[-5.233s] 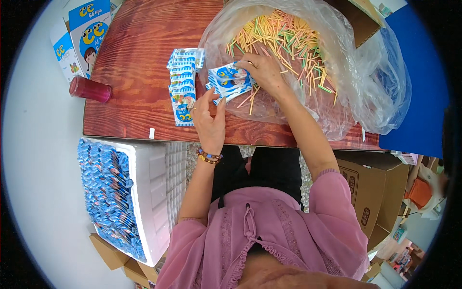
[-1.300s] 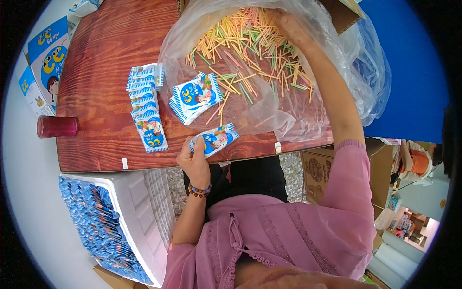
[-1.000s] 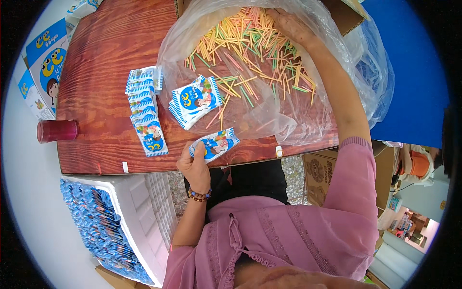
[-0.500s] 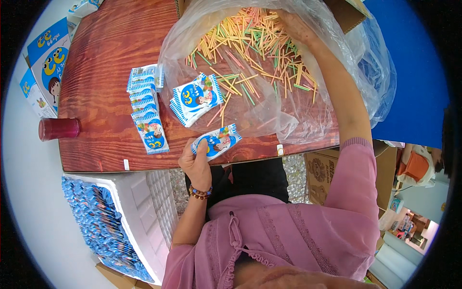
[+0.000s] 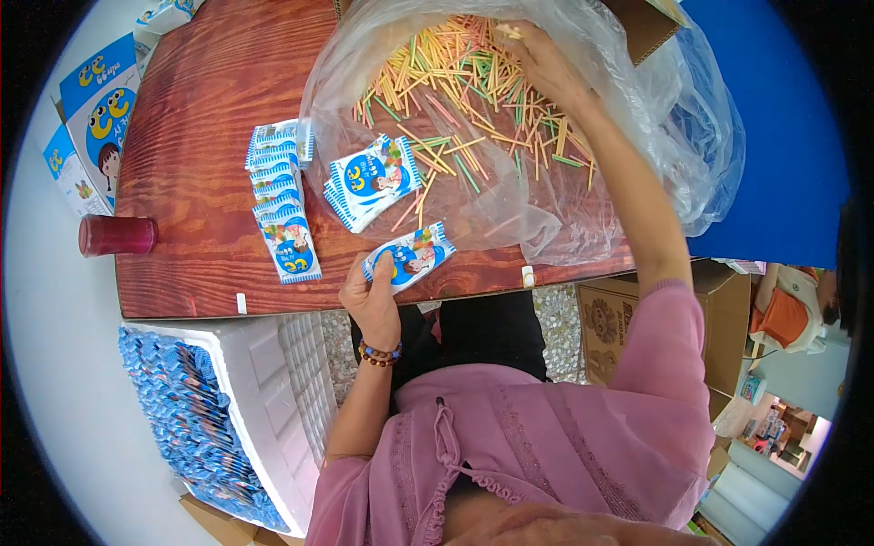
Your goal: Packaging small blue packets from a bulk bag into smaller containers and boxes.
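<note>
My left hand (image 5: 371,305) pinches a small blue-and-white packet (image 5: 414,257) just above the table's near edge. Up at the pile, my right hand (image 5: 546,68) is closed around a few thin sticks, whose pale ends (image 5: 510,32) show at the fingertips. The pile of thin yellow, pink and green sticks (image 5: 437,68) lies inside a large clear plastic bag (image 5: 564,227). Flat packets in a small stack (image 5: 371,177) rest beside the loose sticks. Further left, an overlapping row of similar packets (image 5: 284,205) runs toward the near edge.
A reddish wooden table (image 5: 200,182) carries everything. At its left edge is a dark pink cylindrical container (image 5: 118,235). Below stands a white foam box (image 5: 264,382) filled with blue packets (image 5: 196,419). Cardboard boxes (image 5: 710,318) stand at the right, and printed cartons (image 5: 102,109) far left.
My right hand has drawn back slightly leftward, and pale stick ends now show at its fingertips. The left hand still holds its packet, tilted slightly differently.
</note>
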`<state>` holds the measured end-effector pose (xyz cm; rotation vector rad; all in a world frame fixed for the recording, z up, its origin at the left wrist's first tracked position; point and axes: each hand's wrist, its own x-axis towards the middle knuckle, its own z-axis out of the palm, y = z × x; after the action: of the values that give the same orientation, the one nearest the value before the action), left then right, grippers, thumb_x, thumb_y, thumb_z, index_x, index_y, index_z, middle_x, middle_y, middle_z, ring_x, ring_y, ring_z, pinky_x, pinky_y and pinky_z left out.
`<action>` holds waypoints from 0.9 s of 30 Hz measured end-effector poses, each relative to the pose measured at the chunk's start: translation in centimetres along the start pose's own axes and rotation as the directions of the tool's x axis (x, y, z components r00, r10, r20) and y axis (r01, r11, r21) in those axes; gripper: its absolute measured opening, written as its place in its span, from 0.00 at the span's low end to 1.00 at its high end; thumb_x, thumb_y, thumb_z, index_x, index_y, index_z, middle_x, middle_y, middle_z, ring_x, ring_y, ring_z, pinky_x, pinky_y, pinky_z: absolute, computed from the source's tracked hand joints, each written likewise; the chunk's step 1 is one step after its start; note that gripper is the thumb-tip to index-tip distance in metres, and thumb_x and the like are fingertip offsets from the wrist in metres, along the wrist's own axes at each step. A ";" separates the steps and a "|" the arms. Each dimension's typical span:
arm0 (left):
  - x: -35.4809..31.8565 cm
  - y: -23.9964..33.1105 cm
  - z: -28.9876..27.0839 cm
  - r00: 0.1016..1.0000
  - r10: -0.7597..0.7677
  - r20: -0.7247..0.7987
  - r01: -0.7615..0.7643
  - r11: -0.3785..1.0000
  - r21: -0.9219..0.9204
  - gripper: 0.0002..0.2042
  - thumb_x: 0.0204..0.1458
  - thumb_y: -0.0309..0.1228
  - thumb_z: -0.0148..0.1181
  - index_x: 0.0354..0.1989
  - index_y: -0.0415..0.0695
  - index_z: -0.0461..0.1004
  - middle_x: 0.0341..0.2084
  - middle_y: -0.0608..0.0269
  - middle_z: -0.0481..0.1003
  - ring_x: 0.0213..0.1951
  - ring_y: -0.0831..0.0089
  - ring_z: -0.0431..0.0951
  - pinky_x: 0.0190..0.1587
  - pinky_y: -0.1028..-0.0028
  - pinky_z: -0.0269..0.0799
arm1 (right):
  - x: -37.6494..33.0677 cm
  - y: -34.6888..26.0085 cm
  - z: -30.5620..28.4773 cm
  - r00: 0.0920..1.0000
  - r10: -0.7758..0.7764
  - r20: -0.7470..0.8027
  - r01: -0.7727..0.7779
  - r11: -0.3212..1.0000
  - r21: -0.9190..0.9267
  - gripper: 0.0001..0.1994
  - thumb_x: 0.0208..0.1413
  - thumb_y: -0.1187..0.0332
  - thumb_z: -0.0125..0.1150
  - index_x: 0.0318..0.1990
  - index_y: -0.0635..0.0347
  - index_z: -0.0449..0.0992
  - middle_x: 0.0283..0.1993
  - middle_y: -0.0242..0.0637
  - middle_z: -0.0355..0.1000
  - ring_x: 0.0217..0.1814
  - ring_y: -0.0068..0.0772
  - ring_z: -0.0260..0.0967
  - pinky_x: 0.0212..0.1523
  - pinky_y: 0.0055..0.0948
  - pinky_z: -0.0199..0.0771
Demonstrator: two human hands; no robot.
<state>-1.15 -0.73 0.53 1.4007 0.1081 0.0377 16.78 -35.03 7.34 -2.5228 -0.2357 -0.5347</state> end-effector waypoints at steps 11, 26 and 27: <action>0.1 -0.3 0.1 0.999 0.034 0.012 -0.034 0.999 0.005 0.06 0.57 0.24 0.57 0.34 0.33 0.76 0.27 0.71 0.75 0.29 0.88 0.69 0.31 0.83 0.66 | -7.9 -2.7 5.7 0.898 0.435 0.070 -0.361 0.634 0.683 0.11 0.61 0.67 0.55 0.49 0.61 0.72 0.41 0.33 0.77 0.46 0.20 0.70 0.51 0.24 0.67; 0.0 -0.9 -0.1 0.999 0.038 0.026 -0.038 0.999 -0.019 0.07 0.57 0.24 0.57 0.37 0.32 0.77 0.30 0.68 0.77 0.31 0.86 0.71 0.34 0.83 0.67 | -8.6 -1.7 5.4 0.893 0.420 0.162 -0.422 0.657 0.624 0.16 0.60 0.65 0.53 0.52 0.64 0.69 0.48 0.47 0.73 0.49 0.42 0.69 0.52 0.33 0.66; 0.0 -0.8 0.0 0.999 0.034 0.019 -0.034 0.999 -0.020 0.07 0.57 0.24 0.57 0.37 0.32 0.77 0.30 0.67 0.77 0.31 0.86 0.71 0.34 0.83 0.68 | -8.7 -1.9 5.4 0.893 0.421 0.160 -0.422 0.657 0.624 0.16 0.60 0.65 0.53 0.52 0.64 0.69 0.48 0.47 0.73 0.49 0.42 0.69 0.52 0.33 0.66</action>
<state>-1.17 -0.83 -0.31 1.3827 0.0680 0.0534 10.12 -31.01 0.38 -1.7976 0.1593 -0.2004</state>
